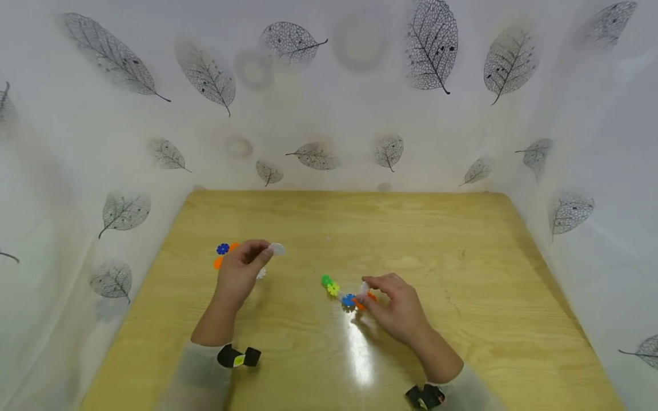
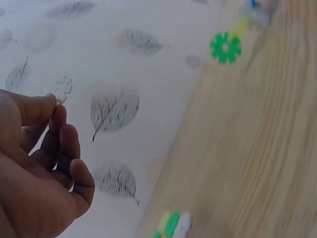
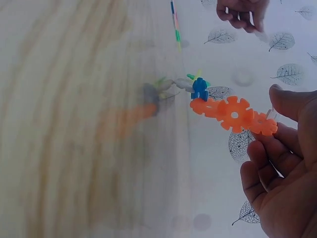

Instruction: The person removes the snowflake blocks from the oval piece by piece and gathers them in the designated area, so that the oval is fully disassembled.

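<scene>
My left hand (image 1: 239, 279) pinches a white, see-through snowflake disc (image 1: 277, 249) between thumb and forefinger, above the table's left half. In the left wrist view the notched rim of that disc (image 2: 63, 89) stands out past the fingertips. My right hand (image 1: 403, 311) holds one end of a chain of joined snowflake discs by a clear white disc (image 1: 364, 287). Along the chain come orange discs (image 3: 235, 114), a blue disc (image 1: 349, 300), a pale disc, a yellow disc (image 1: 333, 289) and a green disc (image 1: 327, 280) at the far end.
Loose discs lie by my left hand: a blue disc (image 1: 223, 249), an orange disc (image 1: 218, 263) and a white disc (image 1: 261, 273), partly hidden by that hand. The wooden table (image 1: 452, 240) meets a leaf-printed cloth (image 1: 349, 114) at the back and sides.
</scene>
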`<state>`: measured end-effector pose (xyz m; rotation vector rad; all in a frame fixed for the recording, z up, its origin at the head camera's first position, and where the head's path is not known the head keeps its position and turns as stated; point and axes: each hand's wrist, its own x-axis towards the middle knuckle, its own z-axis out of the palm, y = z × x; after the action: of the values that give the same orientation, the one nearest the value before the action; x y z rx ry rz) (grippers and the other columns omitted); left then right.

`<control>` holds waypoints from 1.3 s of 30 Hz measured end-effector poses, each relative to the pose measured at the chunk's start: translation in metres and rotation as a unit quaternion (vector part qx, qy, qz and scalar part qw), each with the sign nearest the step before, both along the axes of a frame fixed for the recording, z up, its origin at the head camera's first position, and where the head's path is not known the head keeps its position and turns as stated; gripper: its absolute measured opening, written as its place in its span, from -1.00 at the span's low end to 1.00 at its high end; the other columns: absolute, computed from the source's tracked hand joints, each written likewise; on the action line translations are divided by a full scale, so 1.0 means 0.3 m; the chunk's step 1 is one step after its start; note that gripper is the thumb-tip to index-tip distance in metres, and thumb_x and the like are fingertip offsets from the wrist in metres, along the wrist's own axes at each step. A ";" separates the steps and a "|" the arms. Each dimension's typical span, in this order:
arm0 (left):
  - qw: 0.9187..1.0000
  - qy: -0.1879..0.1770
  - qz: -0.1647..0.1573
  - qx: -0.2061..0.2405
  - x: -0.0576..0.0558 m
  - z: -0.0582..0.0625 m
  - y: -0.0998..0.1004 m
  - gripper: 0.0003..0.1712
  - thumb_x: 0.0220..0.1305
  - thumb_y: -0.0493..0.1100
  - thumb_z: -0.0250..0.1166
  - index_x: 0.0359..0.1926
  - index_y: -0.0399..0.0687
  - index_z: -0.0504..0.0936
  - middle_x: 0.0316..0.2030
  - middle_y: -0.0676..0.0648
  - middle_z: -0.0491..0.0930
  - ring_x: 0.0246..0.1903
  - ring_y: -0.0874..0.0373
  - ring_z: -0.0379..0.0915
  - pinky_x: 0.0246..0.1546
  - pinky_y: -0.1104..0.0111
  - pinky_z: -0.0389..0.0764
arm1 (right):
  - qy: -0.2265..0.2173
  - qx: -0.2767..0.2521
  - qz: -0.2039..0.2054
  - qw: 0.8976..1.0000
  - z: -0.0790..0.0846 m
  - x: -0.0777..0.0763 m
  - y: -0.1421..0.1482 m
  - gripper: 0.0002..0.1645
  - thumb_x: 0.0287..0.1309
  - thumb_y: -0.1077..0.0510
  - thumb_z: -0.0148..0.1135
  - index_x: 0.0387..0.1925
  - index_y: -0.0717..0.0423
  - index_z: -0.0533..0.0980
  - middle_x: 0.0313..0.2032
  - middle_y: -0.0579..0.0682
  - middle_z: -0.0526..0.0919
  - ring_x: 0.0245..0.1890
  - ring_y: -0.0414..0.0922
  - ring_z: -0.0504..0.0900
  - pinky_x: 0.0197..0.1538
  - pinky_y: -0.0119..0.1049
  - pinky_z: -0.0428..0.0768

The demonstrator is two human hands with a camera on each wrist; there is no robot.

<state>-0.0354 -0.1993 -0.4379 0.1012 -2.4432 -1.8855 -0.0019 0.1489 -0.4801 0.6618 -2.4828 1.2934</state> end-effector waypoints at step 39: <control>0.944 -0.176 0.147 -0.237 0.083 -0.161 -0.375 -0.53 0.50 0.04 0.23 0.12 -0.29 0.67 0.00 -0.29 0.66 -0.05 -0.15 0.52 -0.05 0.07 0.49 | -0.016 -0.010 -0.004 1.000 0.016 0.012 0.015 -0.56 0.05 0.15 0.62 0.00 0.11 0.73 -0.21 -0.23 0.76 -0.17 -0.17 0.68 -0.16 -0.09 0.67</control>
<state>-0.0104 -0.3117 -0.4861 0.7875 -2.8283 -1.2040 0.0015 0.1534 -0.4752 0.6308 -2.4918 1.3344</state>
